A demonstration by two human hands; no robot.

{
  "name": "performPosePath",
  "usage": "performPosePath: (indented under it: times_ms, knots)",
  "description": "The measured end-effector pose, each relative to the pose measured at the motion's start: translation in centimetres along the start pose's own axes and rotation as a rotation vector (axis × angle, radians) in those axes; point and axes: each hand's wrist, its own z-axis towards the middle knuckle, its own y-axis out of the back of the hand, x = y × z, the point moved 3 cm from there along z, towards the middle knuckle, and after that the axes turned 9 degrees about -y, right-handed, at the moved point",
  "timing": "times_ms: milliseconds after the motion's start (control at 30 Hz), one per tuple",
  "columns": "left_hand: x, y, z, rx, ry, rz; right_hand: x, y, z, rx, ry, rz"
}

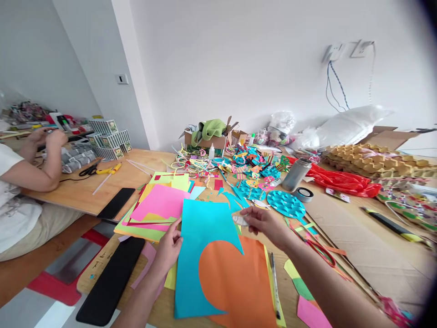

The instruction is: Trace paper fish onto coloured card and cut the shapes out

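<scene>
A blue sheet of paper [205, 228] with a large curved piece cut out of its right side lies over an orange sheet [235, 278]. The curled fingers of my left hand [171, 243] grip the blue sheet by its left edge. My right hand [261, 223] pinches a small whitish paper cutout [240, 220] just above the blue sheet's upper right corner. A stack of coloured paper [160, 202], pink on top, lies beyond my left hand. A pen [275, 287] rests along the orange sheet's right edge. Red-handled scissors [322, 253] are partly hidden by my right forearm.
Round blue dimpled discs [286, 203], a tape roll [303, 194] and a metal bottle [296, 174] stand beyond my right hand. A cutter knife [392, 224] lies by cardboard at right. A black phone [116, 203] lies left. Another person [23, 182] works at the left table.
</scene>
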Motion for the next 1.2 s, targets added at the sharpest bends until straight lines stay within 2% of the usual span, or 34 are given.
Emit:
performPosePath:
  times_ms: [100,167,300,367,467,567,700,900,1067,1200]
  knots:
    - [0.3,0.0,-0.2,-0.005,-0.039,0.127,-2.1,-2.4,-1.9,0.103,-0.042,-0.177]
    - [0.3,0.2,-0.3,-0.032,-0.1,0.249,-3.2,-3.7,-3.2,0.154,-0.066,-0.216]
    - [-1.0,0.5,-0.6,-0.113,-0.298,0.49,-4.5,-5.0,-5.4,0.199,-0.107,-0.198]
    - [-2.0,0.4,-0.9,-0.097,-0.365,0.558,-4.9,-5.1,-6.3,0.199,-0.128,-0.185]
    - [-3.5,0.1,-1.8,0.019,-0.395,0.557,-5.2,-5.4,-6.8,0.176,-0.134,-0.17]
    - [-4.3,-0.1,-3.6,0.097,-0.358,0.502,-5.1,-6.2,-6.5,0.144,-0.09,-0.141]
    - [-4.5,0.1,-6.6,0.04,-0.307,0.45,-4.7,-9.0,-5.4,0.144,-0.019,-0.183]
    - [-5.2,0.6,-11.0,-0.068,-0.41,0.444,-5.3,-14.1,-5.6,0.186,0.009,-0.217]
    - [-5.2,0.2,-13.7,0.051,-0.546,0.472,-6.7,-16.2,-7.2,0.18,0.03,-0.29]
    - [-5.0,0.2,-14.2,0.091,-0.572,0.513,-7.0,-16.5,-8.1,0.134,0.2,-0.511]
